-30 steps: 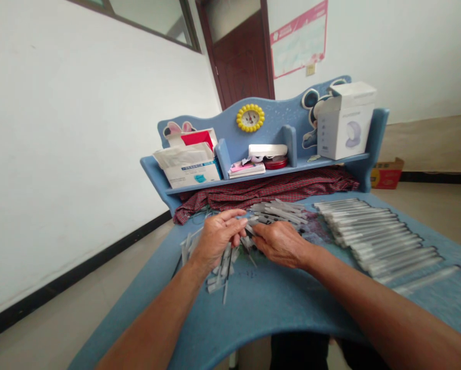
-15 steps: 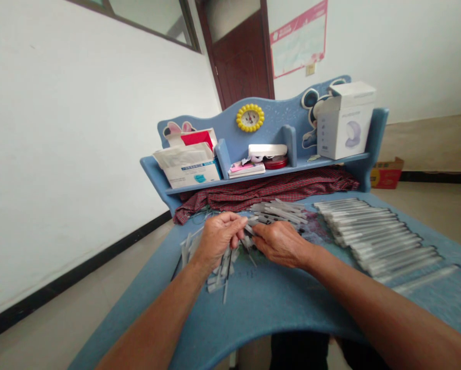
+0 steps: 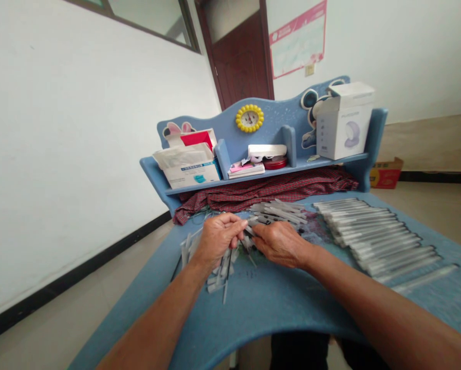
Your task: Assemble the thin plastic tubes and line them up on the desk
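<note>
My left hand [image 3: 221, 235] is closed in a pinch, thumb against fingers, over the loose pen parts. Close on its right, my right hand [image 3: 279, 243] is also closed, its fingertips pointing left. A short translucent pen part [image 3: 249, 229] shows between the two sets of fingertips, mostly hidden by them. Under and beside my left hand lie scattered translucent pen pieces [image 3: 216, 281] and thin dark refills [image 3: 226, 282]. Behind my right hand is a heap of clear pen tubes [image 3: 282, 209], some with dark ends.
Finished-looking clear pens [image 3: 376, 234] lie in a row on the blue desk [image 3: 276, 303] at right. A checked cloth [image 3: 269, 187] is bunched below the shelf [image 3: 307, 163]. On the shelf stand a mask box [image 3: 195, 173], a red round case [image 3: 275, 163] and a white box [image 3: 346, 126].
</note>
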Tool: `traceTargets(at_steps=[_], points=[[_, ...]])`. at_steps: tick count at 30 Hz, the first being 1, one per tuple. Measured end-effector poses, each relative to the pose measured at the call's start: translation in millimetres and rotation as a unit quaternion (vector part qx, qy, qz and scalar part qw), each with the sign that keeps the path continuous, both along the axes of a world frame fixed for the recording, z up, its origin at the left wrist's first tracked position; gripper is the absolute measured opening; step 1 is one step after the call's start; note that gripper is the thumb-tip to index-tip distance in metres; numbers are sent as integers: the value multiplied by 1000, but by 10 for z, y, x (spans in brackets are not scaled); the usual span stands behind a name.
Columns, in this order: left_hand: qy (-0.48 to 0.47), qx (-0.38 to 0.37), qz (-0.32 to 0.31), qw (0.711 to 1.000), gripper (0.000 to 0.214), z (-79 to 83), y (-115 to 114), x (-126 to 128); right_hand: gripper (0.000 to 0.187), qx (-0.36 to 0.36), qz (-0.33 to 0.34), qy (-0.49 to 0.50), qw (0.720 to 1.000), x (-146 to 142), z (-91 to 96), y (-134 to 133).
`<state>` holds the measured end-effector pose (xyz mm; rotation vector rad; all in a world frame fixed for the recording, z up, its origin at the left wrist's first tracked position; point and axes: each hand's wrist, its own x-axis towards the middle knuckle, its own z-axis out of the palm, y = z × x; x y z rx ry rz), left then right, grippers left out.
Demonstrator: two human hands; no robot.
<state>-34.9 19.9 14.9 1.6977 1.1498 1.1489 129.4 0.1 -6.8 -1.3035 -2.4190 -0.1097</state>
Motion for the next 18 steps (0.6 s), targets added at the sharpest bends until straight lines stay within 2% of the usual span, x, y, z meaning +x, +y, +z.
traceTargets(at_steps=[3, 6, 14, 18], points=[[-14, -11, -27, 999, 22, 10, 11, -29, 29, -12, -3, 4, 1000, 4, 6, 0], [-30, -36, -58, 997, 29, 11, 24, -48, 30, -12, 0, 6, 1000, 8, 7, 6], [-14, -11, -6, 1000, 27, -13, 25, -26, 30, 2, 1, 3, 1000, 7, -15, 4], [-14, -21, -37, 999, 25, -1, 26, -49, 30, -10, 2, 9, 1000, 9, -13, 7]])
